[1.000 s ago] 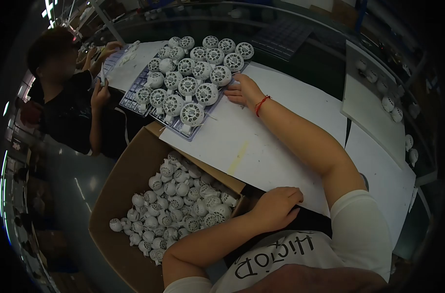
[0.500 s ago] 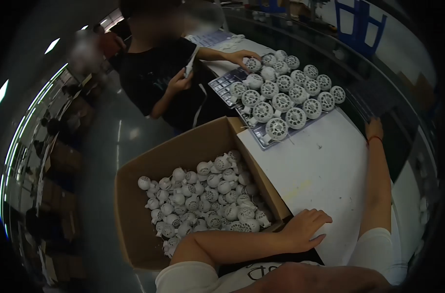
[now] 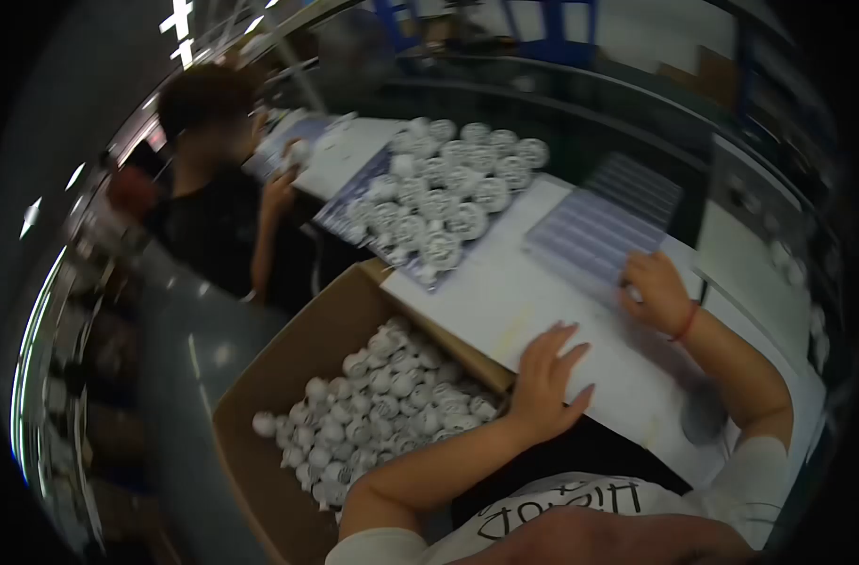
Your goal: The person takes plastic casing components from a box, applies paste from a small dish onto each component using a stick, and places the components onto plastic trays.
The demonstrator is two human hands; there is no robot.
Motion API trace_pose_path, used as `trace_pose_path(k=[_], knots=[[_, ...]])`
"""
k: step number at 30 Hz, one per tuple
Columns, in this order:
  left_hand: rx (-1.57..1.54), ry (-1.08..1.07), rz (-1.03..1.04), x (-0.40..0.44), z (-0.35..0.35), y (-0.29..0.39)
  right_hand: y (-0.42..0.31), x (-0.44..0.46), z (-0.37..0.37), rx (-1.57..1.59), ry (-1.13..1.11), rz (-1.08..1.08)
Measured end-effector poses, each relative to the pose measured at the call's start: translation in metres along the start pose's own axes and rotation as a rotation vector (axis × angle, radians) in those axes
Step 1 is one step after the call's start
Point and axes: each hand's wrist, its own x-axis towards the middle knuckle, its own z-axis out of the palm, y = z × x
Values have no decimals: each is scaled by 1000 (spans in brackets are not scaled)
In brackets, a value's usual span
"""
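My right hand (image 3: 657,290) has its fingers curled on the near corner of a clear plastic tray (image 3: 594,231) with rows of compartments. The tray is over the white tabletop (image 3: 477,315), its far end reaching past the table's dark far edge. My left hand (image 3: 547,381) has its fingers spread at the table's near edge, holding nothing. Left of it stands an open cardboard box (image 3: 288,353) with many white round slotted parts (image 3: 382,395). More such round parts (image 3: 439,202) fill another tray (image 3: 418,273) farther along the table.
A co-worker in a dark shirt (image 3: 218,221) stands beyond the box, hands raised around a small white item (image 3: 299,153). A dark belt-like strip runs along the table's far side. Blue frames (image 3: 552,33) stand behind it. At right is a pale panel (image 3: 764,254).
My right hand has come back toward me from the far side with the clear tray. My left hand has lifted and spread its fingers. The view has turned right; the co-worker's hand has left the filled tray.
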Motion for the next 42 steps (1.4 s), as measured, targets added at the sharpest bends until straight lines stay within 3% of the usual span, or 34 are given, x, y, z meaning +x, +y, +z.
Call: trace_pose_path(k=[2,4,8,10,15,19,20,22,23,26,28,30,33,36,37,38,42], knots=[[88,-28,29,-1,-9,8,-50,-25,-12,-68,-141,-98],[62,-48,73,-4,-16,11,-90,-47,-17,-32,-10,-252],[53,-271,-7,-8,-17,-2,-111,-69,-41,-2,-120,-122],[128,-390,-76,-12,-15,-8,-79,-81,-78,-1,-5,48],[249,-417,-65,-17,-14,0,81,-196,-185,-446,378,717],[373,-449,-88,-17,-16,7,145,-314,-237,-714,203,1464],[378,-470,-137,-15,-19,7,153,-331,-243,-713,199,1465],[364,-525,-236,-7,-24,11,159,-353,-252,-242,94,1636],[365,-532,-244,-5,-22,10,160,-358,-250,-238,82,1638],[383,-245,-9,3,-20,15,144,-358,-249,-406,130,1586],[301,-211,12,15,-15,37,123,-339,-247,-364,684,1370],[69,-199,33,27,-8,63,90,-304,-234,20,845,1113],[-386,-415,-102,51,11,108,3,-238,-198,360,556,726],[-1032,-538,-250,53,47,136,-70,-199,-166,683,226,390],[-1205,-591,-314,49,57,144,-84,-192,-156,665,206,346],[-1297,-500,-459,48,60,163,-96,-189,-148,643,185,303],[-1314,-463,-637,30,60,156,-108,-215,-159,460,283,360]])
